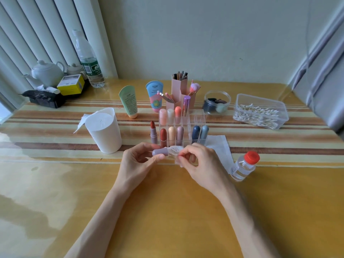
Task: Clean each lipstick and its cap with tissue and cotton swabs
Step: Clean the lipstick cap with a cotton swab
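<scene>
**A:** Where's the piece being cleaned?

**B:** It's held above the glossy yellow desk (167, 211), just in front of the clear acrylic organiser (197, 116). The left hand (137, 161) holds a mauve rounded lipstick cap (159, 152) lying sideways. Its fingers (160, 156) pinch the closed end, with the thumb on the near side.

**A:** Why sideways?

**B:** I'd say so the open end faces the right hand (201, 162). That hand's thumb and forefinger pinch a crumpled white tissue wad (175, 150) that meets the cap's mouth. Whether it goes inside, I can't tell.

**A:** And the lipstick itself?

**B:** A mauve-based lipstick with a red bullet (153, 132) stands uncapped and upright, just left of the organiser. It's probably parked there so the bullet touches nothing.

**A:** What about supplies?

**B:** A white tissue roll (106, 129) stands near the left hand. A flat white tissue sheet (220, 146) lies just beyond the right hand, next to a small clear bottle with a red lid (244, 165). The clear tub of cotton swabs (260, 111) sits well apart at the far right, so it looks like something for a later step.
</scene>
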`<move>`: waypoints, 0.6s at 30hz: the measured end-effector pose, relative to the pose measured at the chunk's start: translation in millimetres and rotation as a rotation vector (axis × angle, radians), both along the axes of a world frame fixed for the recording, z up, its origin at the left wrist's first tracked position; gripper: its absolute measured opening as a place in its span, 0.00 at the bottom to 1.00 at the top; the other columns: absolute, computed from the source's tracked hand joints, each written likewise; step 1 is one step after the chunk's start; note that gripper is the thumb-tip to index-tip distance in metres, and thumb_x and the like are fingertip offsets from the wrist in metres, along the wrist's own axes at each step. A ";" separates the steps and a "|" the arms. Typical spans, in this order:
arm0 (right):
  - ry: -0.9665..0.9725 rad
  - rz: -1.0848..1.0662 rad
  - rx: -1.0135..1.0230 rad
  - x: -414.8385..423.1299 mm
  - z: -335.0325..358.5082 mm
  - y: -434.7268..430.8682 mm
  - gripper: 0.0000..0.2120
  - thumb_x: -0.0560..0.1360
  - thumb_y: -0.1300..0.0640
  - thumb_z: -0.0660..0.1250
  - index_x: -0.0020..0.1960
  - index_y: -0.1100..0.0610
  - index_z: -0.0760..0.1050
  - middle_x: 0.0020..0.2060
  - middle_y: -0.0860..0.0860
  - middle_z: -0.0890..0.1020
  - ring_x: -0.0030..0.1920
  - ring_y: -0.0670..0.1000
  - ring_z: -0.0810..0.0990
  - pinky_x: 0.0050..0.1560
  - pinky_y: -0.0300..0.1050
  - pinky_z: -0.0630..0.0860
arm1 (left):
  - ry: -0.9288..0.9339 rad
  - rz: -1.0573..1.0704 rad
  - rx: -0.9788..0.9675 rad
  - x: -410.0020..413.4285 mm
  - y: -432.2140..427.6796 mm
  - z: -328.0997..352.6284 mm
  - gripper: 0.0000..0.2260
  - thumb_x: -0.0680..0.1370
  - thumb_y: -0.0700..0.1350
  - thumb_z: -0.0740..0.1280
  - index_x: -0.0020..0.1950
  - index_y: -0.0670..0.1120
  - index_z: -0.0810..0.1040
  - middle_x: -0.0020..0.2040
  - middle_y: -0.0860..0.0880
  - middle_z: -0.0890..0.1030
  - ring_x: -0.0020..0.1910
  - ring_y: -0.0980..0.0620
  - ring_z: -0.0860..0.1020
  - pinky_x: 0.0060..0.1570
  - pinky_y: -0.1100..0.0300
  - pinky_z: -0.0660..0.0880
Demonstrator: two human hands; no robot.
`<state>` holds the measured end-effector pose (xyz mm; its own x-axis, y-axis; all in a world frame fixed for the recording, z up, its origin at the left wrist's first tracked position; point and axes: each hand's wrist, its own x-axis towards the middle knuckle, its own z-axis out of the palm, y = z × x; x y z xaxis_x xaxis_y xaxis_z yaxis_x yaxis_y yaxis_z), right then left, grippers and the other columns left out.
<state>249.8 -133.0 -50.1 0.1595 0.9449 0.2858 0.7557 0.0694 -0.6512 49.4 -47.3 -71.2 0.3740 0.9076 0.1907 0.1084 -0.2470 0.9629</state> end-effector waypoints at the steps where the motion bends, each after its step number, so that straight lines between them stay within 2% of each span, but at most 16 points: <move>1: 0.015 -0.043 -0.039 2.6 1.6 -2.1 0.05 0.79 0.57 0.74 0.44 0.51 0.83 0.35 0.39 0.79 0.39 0.42 0.78 0.39 0.32 0.70 | 0.001 0.001 0.006 -0.2 -0.2 -0.4 0.11 0.73 0.51 0.80 0.52 0.48 0.86 0.46 0.49 0.88 0.44 0.44 0.86 0.47 0.46 0.82; 3: 0.043 -0.147 -0.071 5.3 2.2 -8.3 0.04 0.79 0.57 0.73 0.45 0.51 0.84 0.34 0.38 0.79 0.39 0.38 0.78 0.37 0.30 0.70 | 0.007 -0.009 0.023 -0.4 -0.7 0.0 0.11 0.73 0.57 0.80 0.50 0.54 0.86 0.44 0.46 0.88 0.44 0.34 0.84 0.44 0.39 0.80; 5: 0.055 -0.263 -0.041 3.5 0.6 -15.8 0.03 0.79 0.57 0.74 0.46 0.52 0.84 0.34 0.38 0.80 0.38 0.37 0.79 0.36 0.30 0.72 | 0.008 -0.010 0.018 0.3 -2.2 1.9 0.12 0.72 0.60 0.79 0.50 0.55 0.86 0.42 0.44 0.87 0.40 0.32 0.82 0.40 0.39 0.80; 7: 0.012 -0.380 0.005 1.7 -2.4 -21.7 0.03 0.79 0.58 0.73 0.46 0.53 0.83 0.34 0.40 0.80 0.34 0.40 0.79 0.33 0.31 0.71 | -0.004 -0.015 -0.008 1.9 -4.0 4.1 0.09 0.73 0.54 0.81 0.48 0.52 0.87 0.41 0.47 0.87 0.34 0.42 0.83 0.39 0.46 0.80; 9: -0.106 -0.504 -0.019 1.9 -5.7 -24.7 0.04 0.80 0.59 0.72 0.46 0.54 0.81 0.36 0.45 0.83 0.32 0.44 0.77 0.32 0.33 0.65 | -0.003 -0.033 -0.028 3.7 -6.0 6.0 0.10 0.71 0.49 0.79 0.49 0.47 0.86 0.40 0.48 0.87 0.33 0.49 0.82 0.39 0.49 0.80; 12: -0.301 -0.635 -0.064 2.5 -10.2 -23.8 0.11 0.79 0.63 0.72 0.40 0.55 0.76 0.34 0.51 0.82 0.32 0.51 0.72 0.34 0.43 0.61 | 0.000 -0.057 -0.029 4.1 -7.2 6.0 0.12 0.70 0.47 0.80 0.50 0.44 0.85 0.38 0.47 0.87 0.31 0.50 0.82 0.36 0.51 0.80; 15: -0.392 -0.654 -0.103 -1.0 -9.1 -17.9 0.21 0.74 0.67 0.76 0.34 0.53 0.68 0.29 0.50 0.78 0.29 0.50 0.67 0.33 0.43 0.61 | -0.017 -0.059 -0.020 5.1 -8.9 7.2 0.11 0.71 0.45 0.80 0.50 0.43 0.84 0.40 0.48 0.87 0.30 0.51 0.82 0.34 0.58 0.80; 18: -0.421 -0.652 -0.148 1.6 -12.8 -12.6 0.20 0.76 0.65 0.75 0.36 0.53 0.68 0.32 0.52 0.81 0.31 0.52 0.70 0.33 0.44 0.62 | -0.037 -0.045 -0.026 6.6 -9.4 7.6 0.11 0.73 0.45 0.78 0.51 0.42 0.82 0.41 0.50 0.87 0.30 0.50 0.82 0.33 0.59 0.80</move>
